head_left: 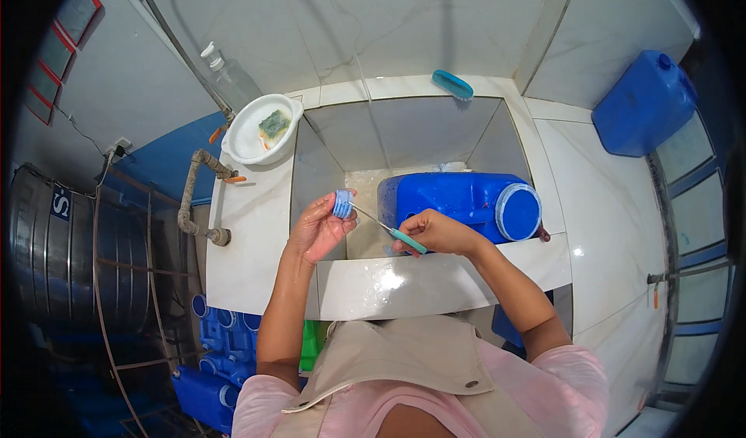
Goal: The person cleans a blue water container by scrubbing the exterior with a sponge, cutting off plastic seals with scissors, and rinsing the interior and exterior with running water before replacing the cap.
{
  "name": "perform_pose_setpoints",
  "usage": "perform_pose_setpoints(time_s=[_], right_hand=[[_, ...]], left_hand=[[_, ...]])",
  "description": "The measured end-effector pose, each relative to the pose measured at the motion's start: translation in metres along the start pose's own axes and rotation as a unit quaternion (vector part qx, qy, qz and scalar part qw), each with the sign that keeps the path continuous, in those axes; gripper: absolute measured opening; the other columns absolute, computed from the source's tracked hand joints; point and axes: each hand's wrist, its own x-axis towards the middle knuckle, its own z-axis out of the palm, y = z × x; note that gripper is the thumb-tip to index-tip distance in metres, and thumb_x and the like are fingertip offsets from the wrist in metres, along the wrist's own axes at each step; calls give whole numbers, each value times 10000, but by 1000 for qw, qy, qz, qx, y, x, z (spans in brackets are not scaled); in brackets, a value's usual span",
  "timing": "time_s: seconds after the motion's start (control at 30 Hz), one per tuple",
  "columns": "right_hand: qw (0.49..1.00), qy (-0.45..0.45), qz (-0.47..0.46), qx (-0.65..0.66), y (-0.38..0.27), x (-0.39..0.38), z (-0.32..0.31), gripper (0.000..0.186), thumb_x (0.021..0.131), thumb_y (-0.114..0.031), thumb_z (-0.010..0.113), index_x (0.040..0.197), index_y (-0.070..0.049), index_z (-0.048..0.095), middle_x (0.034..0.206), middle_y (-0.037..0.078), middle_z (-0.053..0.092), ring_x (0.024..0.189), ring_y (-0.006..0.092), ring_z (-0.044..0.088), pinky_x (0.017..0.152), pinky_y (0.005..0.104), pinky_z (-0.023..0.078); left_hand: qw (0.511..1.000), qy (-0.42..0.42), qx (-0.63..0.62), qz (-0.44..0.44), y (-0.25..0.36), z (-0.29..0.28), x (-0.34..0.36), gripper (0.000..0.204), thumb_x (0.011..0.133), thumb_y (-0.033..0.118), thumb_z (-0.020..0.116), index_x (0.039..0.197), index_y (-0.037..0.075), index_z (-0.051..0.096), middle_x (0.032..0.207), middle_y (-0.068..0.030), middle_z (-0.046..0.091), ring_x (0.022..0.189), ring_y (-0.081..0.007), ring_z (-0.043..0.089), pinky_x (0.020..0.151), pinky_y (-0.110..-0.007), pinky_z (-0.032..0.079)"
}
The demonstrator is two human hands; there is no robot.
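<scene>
Work on the small blue cap (343, 204) looks underway, not finished: the left hand (318, 232) pinches it between bent fingers, at 9 o'clock from the blue jug (447, 193). The right hand (435, 232) grips a teal-handled tool (409, 240) in curled fingers, long axis 4-to-10 o'clock, tip toward the cap.

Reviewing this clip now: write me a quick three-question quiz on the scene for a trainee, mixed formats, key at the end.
1. Multiple choice: what does the left hand hold?
a) a pump bottle
b) a blue ribbed cap
c) a scrub brush

2. True or false: the sponge lies in the white basin.

3. Fill in the colour: the tool in the right hand has a ____ handle.

Key: 1. b; 2. true; 3. turquoise.
</scene>
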Motion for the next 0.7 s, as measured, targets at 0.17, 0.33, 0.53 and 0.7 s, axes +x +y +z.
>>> perform_pose_setpoints(time_s=[0.17, 0.33, 0.53, 0.7], right_hand=[[997, 77, 4, -4, 6, 0, -6, 199, 802, -170, 701, 846, -15, 585, 699, 9, 591, 618, 89, 500, 576, 247, 402], [934, 242, -208, -161, 2, 26, 11, 306, 754, -34, 622, 996, -18, 435, 945, 143, 549, 820, 283, 548, 715, 369, 449], [857, 265, -316, -308, -6, 37, 20, 293, 689, 31, 582, 955, -19, 471, 887, 155, 540, 840, 341, 529, 741, 418, 438], [824, 328, -320, -333, -7, 35, 26, 250, 692, 38, 578, 916, -15, 480, 850, 142, 543, 809, 348, 535, 698, 426, 438]], left_hand=[[992, -43, -113, -45, -3, -5, 1, 345, 912, 152, 480, 1163, -84, 477, 904, -106, 547, 719, -161, 461, 645, -283, 416], [983, 9, -136, -120, -19, 3, 10, 335, 937, 159, 423, 1169, -80, 457, 831, -69, 501, 690, -144, 431, 575, -254, 394], [987, -6, -98, -126, -31, -5, 12, 289, 927, 152, 436, 1147, -31, 479, 941, -88, 552, 689, -140, 513, 564, -225, 425], [926, 158, 338, 61, -34, 42, 9, 246, 888, 111, 467, 1095, -10, 522, 925, -76, 582, 696, -136, 538, 630, -257, 479]])
